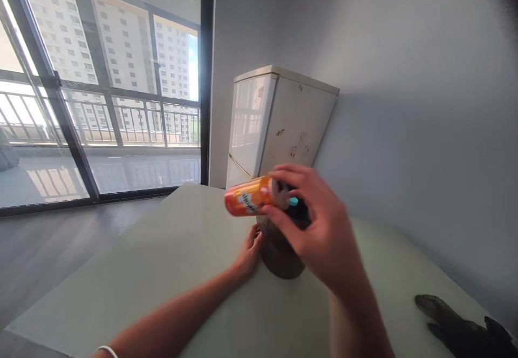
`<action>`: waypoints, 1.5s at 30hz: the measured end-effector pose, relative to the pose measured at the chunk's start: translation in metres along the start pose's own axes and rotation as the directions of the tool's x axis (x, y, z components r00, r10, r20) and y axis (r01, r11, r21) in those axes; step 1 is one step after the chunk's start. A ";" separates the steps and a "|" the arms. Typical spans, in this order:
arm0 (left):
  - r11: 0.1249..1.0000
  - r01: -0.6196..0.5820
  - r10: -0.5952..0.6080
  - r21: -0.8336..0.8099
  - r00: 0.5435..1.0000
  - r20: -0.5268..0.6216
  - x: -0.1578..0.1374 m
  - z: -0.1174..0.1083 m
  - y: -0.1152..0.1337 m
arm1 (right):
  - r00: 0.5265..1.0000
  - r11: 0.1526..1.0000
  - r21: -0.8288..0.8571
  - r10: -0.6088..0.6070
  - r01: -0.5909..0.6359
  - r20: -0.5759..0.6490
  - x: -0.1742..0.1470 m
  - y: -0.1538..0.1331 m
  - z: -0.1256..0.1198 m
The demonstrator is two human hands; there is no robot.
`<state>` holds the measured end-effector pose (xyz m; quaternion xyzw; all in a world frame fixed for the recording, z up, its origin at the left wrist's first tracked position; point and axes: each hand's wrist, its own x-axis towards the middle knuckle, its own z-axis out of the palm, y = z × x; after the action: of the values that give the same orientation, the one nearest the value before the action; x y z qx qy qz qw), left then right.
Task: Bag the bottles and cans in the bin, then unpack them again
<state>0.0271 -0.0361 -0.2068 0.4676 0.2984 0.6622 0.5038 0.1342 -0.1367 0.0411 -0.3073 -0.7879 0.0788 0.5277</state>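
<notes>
Fingers of the right hand (324, 231): thumb below, fingers above, pinching the right-hand end of an orange can (246, 196). Can on its side, nearly level, held off the table; the gripped end sits slightly higher, the other end points left, away from the fingertips. Label blurred, lettering unreadable.

Small turquoise piece (293, 201) visible in the gap between right thumb and fingers, just beside the can's end; nature cannot be told.

Fingers of the left hand (248, 254): below the can, bent against the left side of a dark round container (283, 258); whether they grip or only touch, cannot tell. Container stands directly under the right fingers, top partly hidden by hand and can. White band (108, 350) on the left forearm, well back from the fingers.

Pale table (190, 244) beneath both hands. Dark item (457, 323), identity unclear, lies on it well to the right of the right fingers.

Beyond the fingertips: white cabinet-like appliance (293, 126), brown marks on its side. Grey wall (404, 131) to its right. Far left of the fingers: glazed sliding door (133, 169), then a railing (141, 123) and tall buildings (125, 50).
</notes>
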 end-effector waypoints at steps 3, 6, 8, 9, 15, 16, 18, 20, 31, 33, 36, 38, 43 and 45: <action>0.993 0.107 -0.111 0.051 0.989 0.098 -0.006 -0.013 0.003 | 0.951 0.989 -0.084 0.089 -0.118 -0.298 -0.002 0.009 -0.055; 0.987 0.138 -0.147 0.085 0.983 0.112 -0.006 -0.017 -0.001 | 0.911 0.962 -0.161 0.143 -0.220 -0.387 -0.001 0.035 -0.077; 0.987 0.126 -0.137 0.099 0.983 0.121 -0.004 -0.018 -0.004 | 0.917 0.943 -0.217 0.163 -0.254 -0.364 0.003 0.054 -0.077; 0.987 0.117 -0.131 0.109 0.983 0.128 -0.004 -0.018 -0.005 | 0.925 0.932 -0.246 0.176 -0.266 -0.336 0.006 0.062 -0.074; 0.976 0.109 -0.131 0.187 0.985 0.112 -0.003 -0.020 -0.006 | 0.952 0.906 -0.294 0.277 -0.304 -0.131 0.018 0.092 -0.044; 0.976 0.113 -0.135 0.184 0.984 0.113 -0.004 -0.020 -0.005 | 0.949 0.902 -0.296 0.303 -0.315 -0.088 0.018 0.093 -0.041; 0.978 0.125 -0.145 0.167 0.983 0.114 -0.004 -0.019 -0.004 | 0.937 0.890 -0.314 0.348 -0.332 -0.006 0.019 0.093 -0.037; 0.977 0.143 -0.160 0.156 0.981 0.106 -0.004 -0.018 -0.004 | 0.929 0.880 -0.331 0.370 -0.341 0.027 0.019 0.093 -0.039; 0.991 0.016 -0.014 0.133 1.000 -0.016 0.000 -0.020 0.011 | 0.760 0.589 -0.532 0.624 -0.609 -0.180 0.000 0.184 -0.139; 0.997 0.008 -0.008 0.077 1.000 -0.002 0.000 -0.018 0.014 | 0.677 0.557 -0.526 0.734 -0.643 -0.050 -0.007 0.207 -0.147; 0.999 0.042 -0.042 0.000 0.999 0.004 0.004 -0.014 0.019 | 0.555 0.617 -0.366 0.787 -0.697 0.271 -0.015 0.231 -0.145; 0.997 0.064 -0.064 -0.043 0.998 0.007 0.011 -0.009 0.028 | 0.526 0.637 -0.250 0.756 -0.730 0.389 -0.018 0.240 -0.140; 0.999 -0.044 0.045 0.021 0.998 -0.048 0.041 0.009 0.081 | 0.607 0.721 -0.213 0.678 -0.659 0.414 -0.015 0.241 -0.138; 0.988 -0.145 0.150 0.054 0.982 -0.113 0.057 0.017 0.110 | 0.703 0.765 -0.127 0.633 -0.631 0.325 -0.012 0.234 -0.140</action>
<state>-0.0035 -0.0180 -0.0865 0.4603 0.3067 0.7169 0.4244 0.3542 0.0157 -0.0130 -0.5411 -0.7155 0.3054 0.3193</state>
